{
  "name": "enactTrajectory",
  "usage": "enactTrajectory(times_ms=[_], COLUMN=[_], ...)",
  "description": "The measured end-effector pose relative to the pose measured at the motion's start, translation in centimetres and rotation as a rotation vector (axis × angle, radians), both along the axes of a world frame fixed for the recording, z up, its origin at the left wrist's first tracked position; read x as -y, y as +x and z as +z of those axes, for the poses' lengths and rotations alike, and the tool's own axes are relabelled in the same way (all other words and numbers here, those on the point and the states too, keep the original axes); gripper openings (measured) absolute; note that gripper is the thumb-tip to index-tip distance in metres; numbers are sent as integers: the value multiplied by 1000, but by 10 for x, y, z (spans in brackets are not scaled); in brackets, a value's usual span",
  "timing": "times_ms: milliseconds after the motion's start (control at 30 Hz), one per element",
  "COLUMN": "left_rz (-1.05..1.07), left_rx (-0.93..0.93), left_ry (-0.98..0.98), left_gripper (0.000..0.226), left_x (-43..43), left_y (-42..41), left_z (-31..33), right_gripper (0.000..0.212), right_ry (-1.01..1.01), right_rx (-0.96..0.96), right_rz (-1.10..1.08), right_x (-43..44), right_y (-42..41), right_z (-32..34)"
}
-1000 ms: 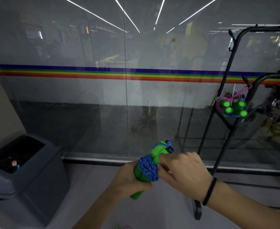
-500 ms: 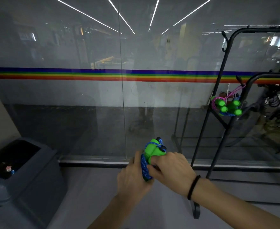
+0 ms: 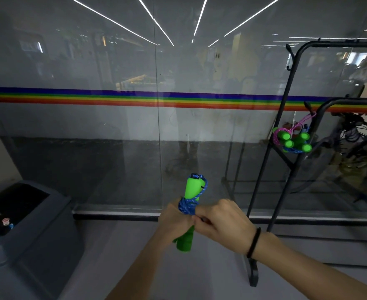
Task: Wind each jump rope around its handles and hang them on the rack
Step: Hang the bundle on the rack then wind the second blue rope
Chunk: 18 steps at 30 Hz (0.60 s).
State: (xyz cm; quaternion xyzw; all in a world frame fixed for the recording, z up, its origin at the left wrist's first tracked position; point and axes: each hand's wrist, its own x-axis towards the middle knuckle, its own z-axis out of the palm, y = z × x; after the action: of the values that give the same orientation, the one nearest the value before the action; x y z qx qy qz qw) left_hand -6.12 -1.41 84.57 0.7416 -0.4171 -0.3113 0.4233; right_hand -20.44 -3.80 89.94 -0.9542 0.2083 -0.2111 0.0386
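Observation:
My left hand (image 3: 173, 224) grips the green handles (image 3: 192, 189) of a jump rope, held upright in front of me. Blue cord (image 3: 188, 206) is wound around the handles just above my fist, with a loop running up to the handle tops. My right hand (image 3: 223, 224) pinches the cord at the wound part, touching my left hand. To the right stands a black metal rack (image 3: 286, 118). On one of its hooks hang wound jump ropes (image 3: 294, 141) with green handles and pink and blue cord.
A glass wall (image 3: 113, 126) with a rainbow stripe stands close ahead. A dark grey bin (image 3: 37, 230) sits at the lower left with a bottle inside. The rack's foot (image 3: 252, 276) rests on the grey floor under my right forearm. Cables and gear lie behind the rack.
The handles have gone from tilted to nearly upright. My right hand slid down from the handle tops to the wound cord. The view has shifted slightly left.

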Motion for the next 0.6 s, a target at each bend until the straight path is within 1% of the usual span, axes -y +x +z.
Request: enactTrajectory(times_ms=[67, 167, 233, 267, 333, 400, 467, 533, 567, 600], left_rz=[-7, -58, -100, -133, -206, -233, -234, -214, -203, -183], left_rx=[-94, -99, -91, -104, -110, -104, -126, -135, -111, -61], left_ry=[-16, -37, -43, -55, -53, -47, -75, -113, -146, -181], left_gripper=[12, 17, 22, 26, 41, 52, 47, 37, 40, 51], left_x=[-3, -8, -11, -10, -9, -9, -7, -4, -2, 2], left_y=[0, 2, 4, 5, 7, 6, 4, 4, 6, 8], left_z=[-1, 1, 2, 2, -1, -3, -3, 0, 1, -2], right_gripper=[39, 42, 44, 42, 34, 30, 31, 26, 23, 21], right_ry=[19, 46, -8, -56, -111, -49, 63, 97, 108, 118], right_rx=[17, 40, 39, 53, 111, 155, 168, 162, 152, 143], right_rz=[3, -20, -92, -132, -195, -224, -252, -287, -306, -326], right_x=[-3, -6, -3, 0, 8, 15, 22, 26, 27, 27], right_y=[-4, -9, -9, -8, -6, -3, 0, 4, 6, 7], right_z=[1, 3, 7, 9, 10, 9, 5, 3, 3, 3])
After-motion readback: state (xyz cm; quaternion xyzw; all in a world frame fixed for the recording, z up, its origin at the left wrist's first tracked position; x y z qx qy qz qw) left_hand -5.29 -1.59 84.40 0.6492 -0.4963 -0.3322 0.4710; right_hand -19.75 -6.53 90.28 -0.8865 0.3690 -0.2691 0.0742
